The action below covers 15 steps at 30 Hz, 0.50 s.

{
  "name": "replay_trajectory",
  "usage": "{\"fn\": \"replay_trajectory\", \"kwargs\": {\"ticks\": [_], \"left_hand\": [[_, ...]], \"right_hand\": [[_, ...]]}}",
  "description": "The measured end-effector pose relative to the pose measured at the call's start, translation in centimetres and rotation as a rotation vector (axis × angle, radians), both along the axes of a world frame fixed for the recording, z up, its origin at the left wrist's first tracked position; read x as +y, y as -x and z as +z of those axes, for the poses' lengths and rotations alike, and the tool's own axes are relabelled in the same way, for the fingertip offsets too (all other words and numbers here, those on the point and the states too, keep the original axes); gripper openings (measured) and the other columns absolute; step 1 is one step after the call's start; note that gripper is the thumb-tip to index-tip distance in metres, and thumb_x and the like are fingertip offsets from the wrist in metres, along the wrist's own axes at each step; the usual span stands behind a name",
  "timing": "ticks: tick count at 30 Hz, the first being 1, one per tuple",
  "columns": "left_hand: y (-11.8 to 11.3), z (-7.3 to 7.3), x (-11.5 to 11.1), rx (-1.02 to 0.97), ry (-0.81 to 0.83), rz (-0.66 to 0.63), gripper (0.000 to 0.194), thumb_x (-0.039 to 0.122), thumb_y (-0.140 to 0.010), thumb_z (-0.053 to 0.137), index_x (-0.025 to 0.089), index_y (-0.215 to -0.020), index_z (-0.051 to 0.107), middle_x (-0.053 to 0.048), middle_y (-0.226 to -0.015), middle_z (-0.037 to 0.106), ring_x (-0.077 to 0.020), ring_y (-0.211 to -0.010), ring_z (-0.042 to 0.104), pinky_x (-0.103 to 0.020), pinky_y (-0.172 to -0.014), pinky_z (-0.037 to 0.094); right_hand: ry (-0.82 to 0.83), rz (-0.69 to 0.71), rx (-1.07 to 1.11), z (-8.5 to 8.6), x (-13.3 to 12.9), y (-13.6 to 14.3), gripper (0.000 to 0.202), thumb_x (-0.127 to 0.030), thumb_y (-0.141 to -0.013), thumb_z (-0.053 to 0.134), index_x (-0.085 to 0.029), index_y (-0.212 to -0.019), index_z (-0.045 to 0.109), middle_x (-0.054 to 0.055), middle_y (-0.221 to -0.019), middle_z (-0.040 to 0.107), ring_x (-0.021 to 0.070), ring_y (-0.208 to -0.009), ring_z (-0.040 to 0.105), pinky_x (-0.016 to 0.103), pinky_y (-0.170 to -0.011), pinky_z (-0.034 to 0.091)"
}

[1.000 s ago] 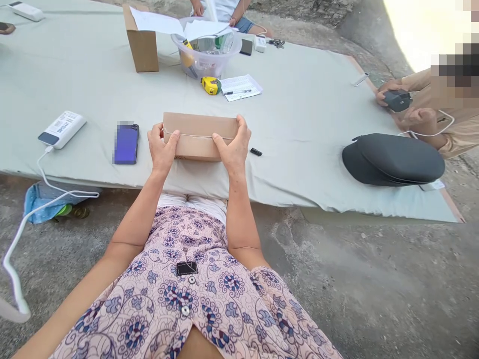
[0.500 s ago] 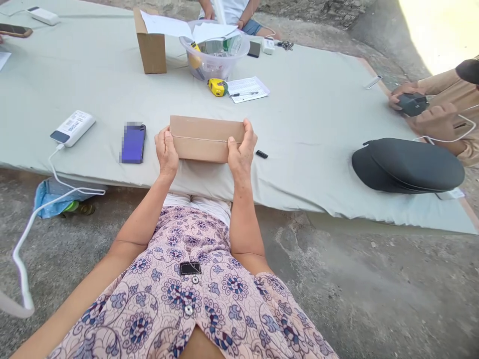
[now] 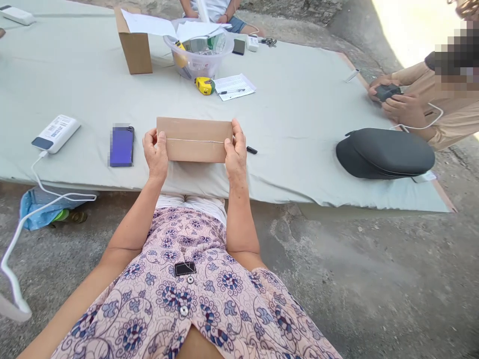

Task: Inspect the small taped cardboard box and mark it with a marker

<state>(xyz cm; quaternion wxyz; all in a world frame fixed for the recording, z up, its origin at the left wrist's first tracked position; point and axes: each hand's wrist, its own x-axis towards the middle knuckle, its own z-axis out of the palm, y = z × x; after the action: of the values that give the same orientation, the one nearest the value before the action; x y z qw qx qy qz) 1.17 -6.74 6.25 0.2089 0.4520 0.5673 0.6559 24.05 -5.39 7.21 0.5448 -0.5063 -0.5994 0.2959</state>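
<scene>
A closed brown cardboard box (image 3: 194,149) is held between my two hands near the table's front edge. Along its facing side runs a thin pale line, either a seam or a string. My left hand (image 3: 156,155) grips the left end, thumb on the near face. At the right end my right hand (image 3: 235,148) does the same, fingers wrapped round the far corner. Just right of that hand lies a small black cap-like piece (image 3: 252,150). A phone (image 3: 121,146) with a blue screen rests left of my left hand.
Farther left is a white power bank (image 3: 57,133) with a cable. Behind the box are a yellow tape measure (image 3: 204,86), a paper with a pen (image 3: 235,87), a plastic basin (image 3: 204,64) and an upright carton (image 3: 135,52). A black case (image 3: 385,153) lies right, near another person's hands (image 3: 392,99).
The whole scene has shifted left in view as my head turned slightly right. Both hands keep their hold on the box, which now shows its near face a little more squarely.
</scene>
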Motion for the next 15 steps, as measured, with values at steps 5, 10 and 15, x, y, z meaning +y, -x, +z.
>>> {"fn": "replay_trajectory", "kwargs": {"ticks": [5, 10, 15], "left_hand": [[0.2, 0.4, -0.5, -0.005, -0.01, 0.013, 0.055, 0.072, -0.095, 0.055, 0.022, -0.114, 0.063, -0.008, -0.114, 0.063, -0.0203, -0.113, 0.06, -0.034, -0.105, 0.049], [0.5, 0.4, -0.8, 0.027, -0.001, 0.02, 0.048, 0.067, -0.096, 0.057, 0.022, -0.113, 0.063, -0.007, -0.109, 0.061, -0.0197, -0.106, 0.06, -0.034, -0.103, 0.049], [0.8, 0.7, -0.2, 0.022, 0.006, 0.005, 0.045, 0.064, -0.097, 0.059, 0.022, -0.112, 0.062, -0.007, -0.109, 0.061, -0.0193, -0.104, 0.06, -0.034, -0.102, 0.049]], "right_hand": [[0.059, 0.084, 0.135, -0.5, -0.5, -0.4, 0.061, -0.055, -0.1, 0.047, -0.043, -0.159, 0.037, -0.001, -0.166, 0.042, 0.0248, -0.154, 0.042, 0.052, -0.131, 0.035], [0.1, 0.105, 0.187, -0.6, -0.5, -1.0, 0.063, -0.062, -0.096, 0.055, -0.043, -0.155, 0.043, 0.002, -0.157, 0.052, 0.0256, -0.138, 0.055, 0.052, -0.12, 0.047], [0.16, 0.117, 0.354, 0.1, 1.1, -1.1, 0.061, -0.077, -0.087, 0.06, -0.036, -0.133, 0.061, 0.001, -0.13, 0.068, 0.0219, -0.122, 0.064, 0.039, -0.1, 0.059]]}}
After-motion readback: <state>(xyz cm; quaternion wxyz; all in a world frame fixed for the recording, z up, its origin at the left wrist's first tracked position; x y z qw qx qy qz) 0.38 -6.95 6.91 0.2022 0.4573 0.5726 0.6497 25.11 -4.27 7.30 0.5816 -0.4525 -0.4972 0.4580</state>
